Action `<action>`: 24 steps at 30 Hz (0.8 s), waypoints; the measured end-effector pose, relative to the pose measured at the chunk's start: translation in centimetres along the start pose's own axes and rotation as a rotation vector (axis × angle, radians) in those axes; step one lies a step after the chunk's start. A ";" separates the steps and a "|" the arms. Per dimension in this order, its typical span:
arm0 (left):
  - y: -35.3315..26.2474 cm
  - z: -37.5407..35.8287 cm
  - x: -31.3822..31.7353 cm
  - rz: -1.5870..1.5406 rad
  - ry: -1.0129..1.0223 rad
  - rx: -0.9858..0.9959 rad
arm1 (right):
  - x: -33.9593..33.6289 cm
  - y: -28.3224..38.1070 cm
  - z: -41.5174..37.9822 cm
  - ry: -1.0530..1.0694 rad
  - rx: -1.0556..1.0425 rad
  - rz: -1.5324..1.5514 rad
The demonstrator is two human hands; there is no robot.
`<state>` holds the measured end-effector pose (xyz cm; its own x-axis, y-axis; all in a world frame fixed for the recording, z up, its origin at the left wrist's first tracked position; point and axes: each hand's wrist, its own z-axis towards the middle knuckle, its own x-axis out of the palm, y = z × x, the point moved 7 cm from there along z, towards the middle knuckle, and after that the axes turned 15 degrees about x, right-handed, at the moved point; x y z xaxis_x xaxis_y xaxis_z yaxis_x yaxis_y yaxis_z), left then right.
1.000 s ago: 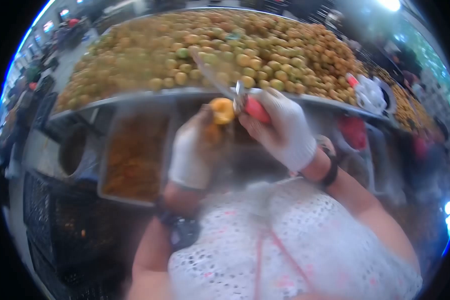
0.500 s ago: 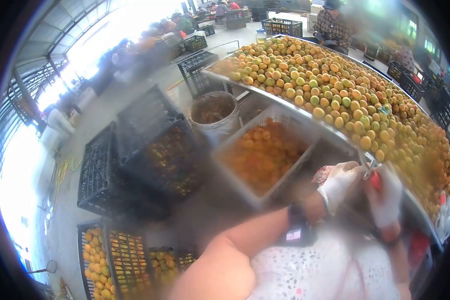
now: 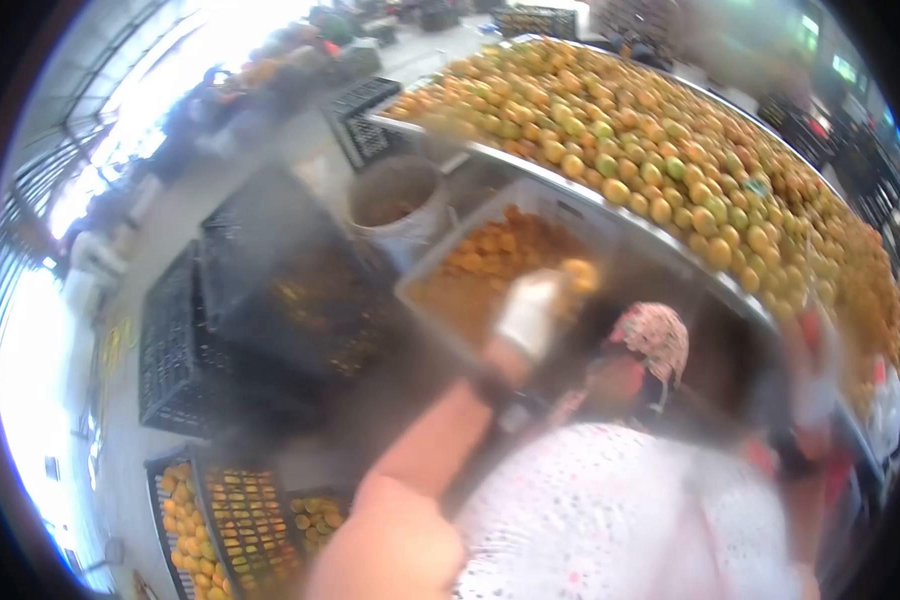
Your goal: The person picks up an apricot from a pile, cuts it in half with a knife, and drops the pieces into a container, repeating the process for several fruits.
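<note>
My left hand (image 3: 532, 312), in a white glove, reaches over a pale plastic bin (image 3: 410, 292) of orange fruit. Its fingers are closed on a round yellow-orange fruit (image 3: 579, 275), blurred by motion. At the right, my gloved right hand (image 3: 815, 370) is beside the edge of a metal-rimmed table (image 3: 660, 215) heaped with similar fruit (image 3: 620, 150). A red handle (image 3: 808, 325) shows in its grip, smeared now; the earlier frame shows it as part of small metal clippers.
A dirty white bucket (image 3: 400, 235) stands behind the bin. Dark crates (image 3: 170, 345) are stacked to the left, and a crate of fruit (image 3: 185, 525) sits at lower left. Pink patterned cloth (image 3: 652, 340) bulges between my arms. A white plastic bag (image 3: 888, 410) hangs at far right.
My left hand has moved left, away from my right hand and over the bin, carrying a fruit. My right hand has shifted slightly right. The camera view has tilted down.
</note>
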<state>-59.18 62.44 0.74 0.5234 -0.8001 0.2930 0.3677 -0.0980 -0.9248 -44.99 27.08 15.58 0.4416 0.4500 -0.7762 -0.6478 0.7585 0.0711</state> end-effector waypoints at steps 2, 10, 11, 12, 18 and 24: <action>1.8 0.0 -5.1 0.252 0.061 0.303 | -0.5 -0.9 0.6 0.016 0.034 0.109; 11.0 -2.6 -23.4 0.366 -0.358 -0.264 | 1.7 -2.8 -0.6 0.205 0.505 0.421; 11.3 -2.7 -23.9 0.430 -0.302 -0.301 | 2.2 -2.7 -0.8 0.224 0.499 0.491; 12.0 -2.6 -25.1 0.430 -0.297 -0.307 | 2.7 -3.0 -1.2 0.265 0.512 0.468; 10.9 -0.5 -26.6 0.446 -0.329 -0.269 | 3.1 -1.8 -1.1 0.279 0.375 0.243; 6.6 0.4 -21.3 0.396 -0.307 -0.203 | 2.4 -2.5 -0.7 0.212 0.512 0.471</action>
<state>-67.64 79.08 -11.50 0.8037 -0.5922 -0.0582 -0.0434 0.0393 -0.9983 -42.76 25.97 13.06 0.0240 0.7215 -0.6920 -0.3453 0.6556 0.6715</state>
